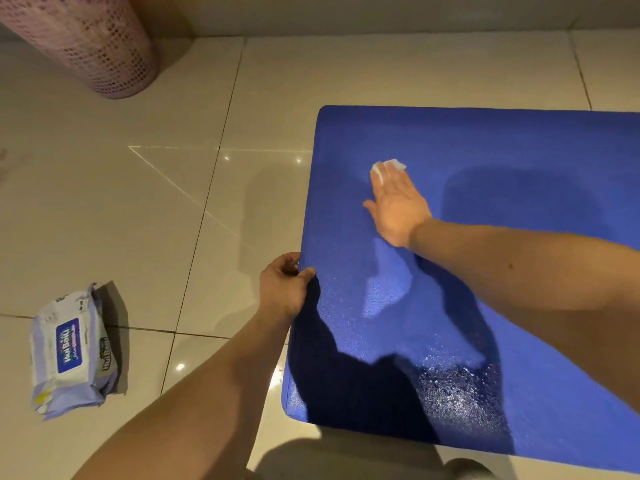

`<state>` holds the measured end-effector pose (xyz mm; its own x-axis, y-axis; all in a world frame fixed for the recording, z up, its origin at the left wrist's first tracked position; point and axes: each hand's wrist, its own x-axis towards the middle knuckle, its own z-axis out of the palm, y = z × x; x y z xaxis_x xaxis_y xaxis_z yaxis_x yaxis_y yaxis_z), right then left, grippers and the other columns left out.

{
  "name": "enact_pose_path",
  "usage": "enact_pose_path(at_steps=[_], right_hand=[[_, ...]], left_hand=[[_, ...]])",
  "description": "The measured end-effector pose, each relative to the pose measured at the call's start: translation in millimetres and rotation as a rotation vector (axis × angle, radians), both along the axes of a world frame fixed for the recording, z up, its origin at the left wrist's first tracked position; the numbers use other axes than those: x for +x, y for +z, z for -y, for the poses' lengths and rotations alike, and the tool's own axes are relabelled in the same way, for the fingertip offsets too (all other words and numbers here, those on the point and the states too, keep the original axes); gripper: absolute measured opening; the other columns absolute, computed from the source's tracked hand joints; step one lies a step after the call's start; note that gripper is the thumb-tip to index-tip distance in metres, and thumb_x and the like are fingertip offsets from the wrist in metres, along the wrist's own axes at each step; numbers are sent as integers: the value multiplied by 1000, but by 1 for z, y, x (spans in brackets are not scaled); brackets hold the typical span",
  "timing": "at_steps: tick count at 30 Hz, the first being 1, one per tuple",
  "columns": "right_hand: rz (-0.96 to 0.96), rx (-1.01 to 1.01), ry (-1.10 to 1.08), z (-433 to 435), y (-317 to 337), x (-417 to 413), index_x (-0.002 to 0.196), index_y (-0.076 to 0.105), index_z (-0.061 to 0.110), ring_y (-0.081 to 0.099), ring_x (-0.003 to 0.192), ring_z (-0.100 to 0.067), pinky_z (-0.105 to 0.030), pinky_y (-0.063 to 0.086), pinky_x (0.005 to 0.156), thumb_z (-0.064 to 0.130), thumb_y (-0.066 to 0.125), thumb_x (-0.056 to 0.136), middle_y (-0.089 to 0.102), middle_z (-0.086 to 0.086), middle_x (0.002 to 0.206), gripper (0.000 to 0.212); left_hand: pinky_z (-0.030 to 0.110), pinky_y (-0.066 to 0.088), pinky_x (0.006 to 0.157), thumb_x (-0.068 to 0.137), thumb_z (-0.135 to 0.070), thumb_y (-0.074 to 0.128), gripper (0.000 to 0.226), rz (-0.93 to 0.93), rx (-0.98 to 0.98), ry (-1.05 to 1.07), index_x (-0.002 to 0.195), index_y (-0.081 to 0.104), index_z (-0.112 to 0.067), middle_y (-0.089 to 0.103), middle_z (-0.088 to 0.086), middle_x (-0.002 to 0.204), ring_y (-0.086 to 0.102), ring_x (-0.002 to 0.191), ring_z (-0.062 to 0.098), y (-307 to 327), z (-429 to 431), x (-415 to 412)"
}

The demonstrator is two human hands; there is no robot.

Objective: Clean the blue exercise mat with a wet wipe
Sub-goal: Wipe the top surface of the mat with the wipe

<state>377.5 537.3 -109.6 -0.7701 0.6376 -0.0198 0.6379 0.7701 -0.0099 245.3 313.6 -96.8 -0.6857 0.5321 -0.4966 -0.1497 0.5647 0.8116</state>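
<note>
Blue foam fills the right half of the view: one blue exercise mat (485,140) lies flat on a glossy tiled floor (138,202), and its right side is cut off by the frame, so its full length cannot be seen. Two bare hands work on it. The right hand (398,206) lies palm down on the far part of the mat, well inside its edges. Its fingers (388,181) are straight and close together, pressing one white wet wipe (393,165) against the surface. Most of the wipe is hidden under the fingertips; only a small crumpled edge shows beyond them, and how it is folded cannot be made out. The left hand (282,289) grips the mat's left edge about halfway along, with the thumb on top of the mat and the other fingers curled round the edge, their tips hidden. A glistening wet patch (457,393) shows on the near part of the mat, partly lost in the shadows of the arms.

One pack of wet wipes (71,351) lies on the floor, well apart from the mat to the left; its blue label reads upside down and the small print is illegible. One pink perforated basket (93,39) stands at the far left, its top cut off. A pale shape (467,469) at the bottom edge is too cropped to identify.
</note>
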Motion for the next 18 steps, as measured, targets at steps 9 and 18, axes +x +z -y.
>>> enact_pose_path(at_steps=[9,18], right_hand=[[10,23,315,83,10,-56,156,23,-3,9,154,-39,-50,10,125,35,29,109,19,-22,164,61],[-22,23,-96,-17,6,-30,137,46,-3,29,134,-43,-52,18,120,33,31,105,37,-24,142,51]], left_hand=[[25,50,89,92,4,59,29,-161,2,-59,118,68,-5,67,-9,88,64,90,16,12,-46,-9],[27,53,87,89,-6,72,16,0,49,46,102,70,-16,71,-6,90,67,83,13,-3,-59,-17]])
